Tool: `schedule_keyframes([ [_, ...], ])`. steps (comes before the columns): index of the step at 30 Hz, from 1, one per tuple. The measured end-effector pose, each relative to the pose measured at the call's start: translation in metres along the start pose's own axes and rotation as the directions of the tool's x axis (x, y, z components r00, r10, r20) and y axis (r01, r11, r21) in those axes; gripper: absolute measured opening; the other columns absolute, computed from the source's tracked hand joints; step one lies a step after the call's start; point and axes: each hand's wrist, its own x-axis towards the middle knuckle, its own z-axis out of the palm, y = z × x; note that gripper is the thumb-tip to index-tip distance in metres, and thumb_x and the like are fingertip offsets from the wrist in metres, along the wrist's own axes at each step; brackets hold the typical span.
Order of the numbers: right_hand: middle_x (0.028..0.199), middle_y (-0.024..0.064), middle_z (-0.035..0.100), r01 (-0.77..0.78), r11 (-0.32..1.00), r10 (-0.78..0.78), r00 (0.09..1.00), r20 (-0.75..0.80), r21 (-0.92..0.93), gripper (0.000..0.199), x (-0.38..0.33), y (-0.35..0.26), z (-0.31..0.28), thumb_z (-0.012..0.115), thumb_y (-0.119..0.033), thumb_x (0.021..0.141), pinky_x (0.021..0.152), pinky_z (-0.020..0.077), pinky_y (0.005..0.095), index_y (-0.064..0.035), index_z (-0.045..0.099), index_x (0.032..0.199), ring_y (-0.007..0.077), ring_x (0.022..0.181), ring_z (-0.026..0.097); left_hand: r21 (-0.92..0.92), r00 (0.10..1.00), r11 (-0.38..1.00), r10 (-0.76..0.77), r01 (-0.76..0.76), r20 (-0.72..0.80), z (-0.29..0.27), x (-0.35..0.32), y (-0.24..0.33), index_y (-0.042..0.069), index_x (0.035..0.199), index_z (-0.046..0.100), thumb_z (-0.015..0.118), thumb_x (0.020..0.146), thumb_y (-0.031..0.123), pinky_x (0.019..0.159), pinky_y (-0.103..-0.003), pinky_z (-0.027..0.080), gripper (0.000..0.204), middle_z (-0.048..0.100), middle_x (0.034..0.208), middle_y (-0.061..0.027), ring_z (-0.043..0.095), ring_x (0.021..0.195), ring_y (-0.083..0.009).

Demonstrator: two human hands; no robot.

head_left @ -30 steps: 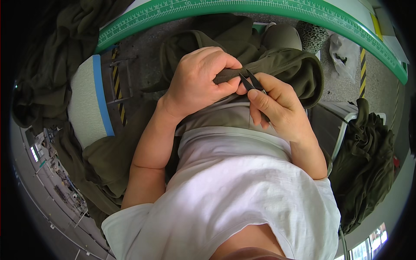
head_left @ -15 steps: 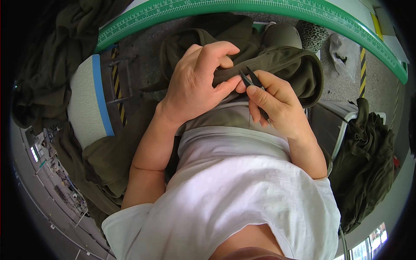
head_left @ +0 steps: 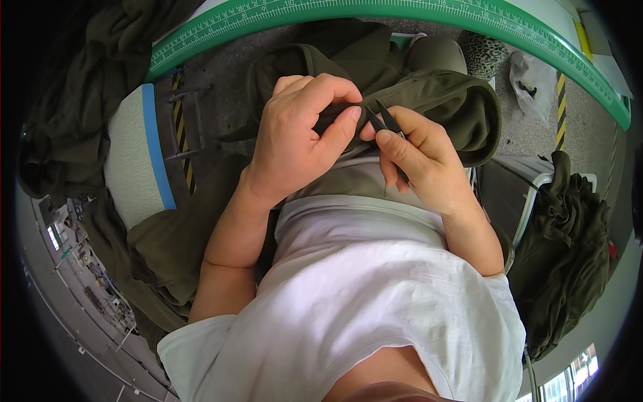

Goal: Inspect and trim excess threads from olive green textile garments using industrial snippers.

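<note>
In my right hand (head_left: 422, 151) is a pair of small dark thread snips (head_left: 383, 122), its pointed blades apart and aimed away from me. My left hand (head_left: 298, 130) hovers just left of the blade tips. Its thumb and forefinger come together at their tips in a pinch; whatever lies between them is too small to make out. Beneath and beyond both hands, an olive-green garment (head_left: 442, 100) lies in folds over my lap. Part of the cloth under the left hand is hidden by that hand.
A green edge with ruler markings (head_left: 375, 10) curves across the far side. At left, a pale padded surface with a blue border (head_left: 134, 154) stands amid more olive cloth (head_left: 60, 114). On the right, olive cloth (head_left: 562, 268) hangs by a white-framed cart (head_left: 529, 201). A clear plastic bag (head_left: 532, 84) lies beyond.
My left thumb has drawn up to the forefinger, and that hand has shifted slightly left, away from the blades. The right hand with the snips has moved a little left.
</note>
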Motion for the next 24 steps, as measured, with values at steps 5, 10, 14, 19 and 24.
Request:
schedule_keyframes([
  [5,0.057,-0.0011,0.051,0.045,0.998,-0.047,0.998,-0.031,-0.047,0.019,0.000,0.005,0.003,0.047,-0.017,0.099,0.045,0.0315,0.0181,-0.0016,0.057,0.104,0.0029,0.047,0.040,0.042,0.999,0.998,0.037,-0.037,0.004,-0.001,0.000,0.002,0.009,0.082,0.060,0.065,0.077,0.003,0.069,-0.032,0.040,0.010,0.062,0.068,-0.0010,0.057,0.065,-0.0200],
  [10,0.058,-0.0019,0.050,0.105,0.993,-0.108,0.993,-0.044,-0.059,0.017,0.001,0.010,0.004,0.048,-0.016,0.099,0.045,0.0313,0.0183,-0.0023,0.057,0.104,0.0024,0.049,0.040,0.102,0.991,0.986,0.132,-0.134,0.024,-0.002,0.002,0.001,0.007,0.082,0.062,0.067,0.075,0.000,0.069,-0.030,0.041,0.011,0.064,0.074,-0.0026,0.058,0.067,-0.0193],
  [14,0.059,-0.0020,0.050,0.139,0.984,-0.146,0.988,-0.056,-0.113,0.017,0.002,0.011,0.006,0.047,-0.016,0.099,0.046,0.0315,0.0183,-0.0029,0.057,0.104,0.0023,0.050,0.040,0.115,0.985,0.979,0.172,-0.171,-0.001,0.001,0.002,-0.001,0.009,0.079,0.061,0.066,0.075,0.002,0.069,-0.032,0.041,0.010,0.063,0.071,0.0001,0.058,0.065,-0.0202],
  [19,0.059,-0.0021,0.050,0.153,0.976,-0.166,0.984,-0.072,-0.157,0.017,0.003,0.010,0.006,0.048,-0.016,0.098,0.046,0.0322,0.0183,-0.0031,0.058,0.105,0.0022,0.050,0.040,0.078,0.995,0.996,0.057,-0.050,-0.083,0.005,-0.001,0.009,0.007,0.084,0.062,0.068,0.075,0.000,0.067,-0.030,0.042,0.013,0.064,0.076,-0.0029,0.058,0.066,-0.0203],
  [24,0.060,-0.0023,0.051,0.132,0.983,-0.142,0.987,-0.072,-0.125,0.017,0.003,0.008,0.007,0.048,-0.016,0.098,0.046,0.0328,0.0181,-0.0032,0.058,0.104,0.0022,0.050,0.041,0.145,0.997,0.989,0.034,-0.024,-0.067,0.003,0.000,0.009,0.010,0.086,0.062,0.066,0.076,0.003,0.067,-0.032,0.042,0.013,0.064,0.073,0.0007,0.058,0.066,-0.0195],
])
